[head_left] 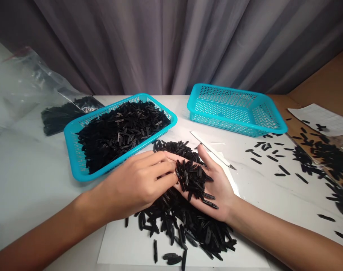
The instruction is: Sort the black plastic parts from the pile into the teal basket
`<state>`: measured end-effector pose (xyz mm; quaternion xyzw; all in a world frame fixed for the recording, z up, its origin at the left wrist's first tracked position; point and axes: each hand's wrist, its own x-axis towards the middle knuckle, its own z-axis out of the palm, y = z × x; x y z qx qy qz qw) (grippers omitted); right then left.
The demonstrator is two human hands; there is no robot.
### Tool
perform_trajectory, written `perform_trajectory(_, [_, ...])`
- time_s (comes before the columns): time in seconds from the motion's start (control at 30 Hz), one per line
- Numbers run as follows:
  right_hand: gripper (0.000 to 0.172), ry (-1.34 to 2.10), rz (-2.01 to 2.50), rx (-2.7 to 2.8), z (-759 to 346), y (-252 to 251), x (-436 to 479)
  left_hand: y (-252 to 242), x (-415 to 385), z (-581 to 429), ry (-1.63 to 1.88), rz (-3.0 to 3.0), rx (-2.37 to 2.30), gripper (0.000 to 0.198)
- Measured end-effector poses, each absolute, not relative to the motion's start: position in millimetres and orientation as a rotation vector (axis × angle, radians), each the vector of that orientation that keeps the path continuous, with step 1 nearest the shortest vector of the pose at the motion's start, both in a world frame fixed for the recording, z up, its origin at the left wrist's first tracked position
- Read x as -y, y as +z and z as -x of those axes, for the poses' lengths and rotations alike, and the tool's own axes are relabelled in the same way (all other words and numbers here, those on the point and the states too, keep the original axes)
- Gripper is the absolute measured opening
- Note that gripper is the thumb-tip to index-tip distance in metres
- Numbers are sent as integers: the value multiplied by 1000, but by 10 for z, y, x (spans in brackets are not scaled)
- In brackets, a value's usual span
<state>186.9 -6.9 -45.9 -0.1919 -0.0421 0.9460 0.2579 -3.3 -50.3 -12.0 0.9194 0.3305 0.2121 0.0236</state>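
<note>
My right hand [216, 188] lies palm up, thumb raised, with a heap of small black plastic pieces [192, 177] resting in the palm. Its fingertips are hidden behind my left hand [143, 182]. The left fingers are curled over the right fingers at the edge of that heap; what they pinch, if anything, I cannot see. Beneath both hands a larger pile of the same slim black pieces [185, 222] spreads over a white sheet of paper [126, 244]. To the left, a blue basket [117, 163] is filled with such pieces.
An empty-looking blue basket [230, 122] stands at the back right. A white pen-like tool [211, 148] lies in front of it. Loose black pieces [273, 158] scatter across the right side. At the left back sits a clear plastic bag [44, 82] with more pieces. Behind hangs a grey curtain [171, 45].
</note>
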Motion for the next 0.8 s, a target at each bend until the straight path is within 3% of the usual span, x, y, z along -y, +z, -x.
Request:
perform_trajectory(0.17, [68, 2577, 589, 153, -1867, -415, 65, -85, 493, 77, 692, -2610, -1142, 13])
perform_trajectory(0.3, [69, 2583, 598, 149, -1867, -411, 67, -70, 510, 71, 718, -2409, -1250, 30])
perform_trajectory(0.67, [70, 2577, 628, 178, -1868, -393, 69, -95, 568, -2, 795, -2303, -1282, 24])
perform_trajectory(0.8, [71, 2575, 620, 201, -1853, -382, 68, -105, 605, -64, 866, -2235, -1335, 31])
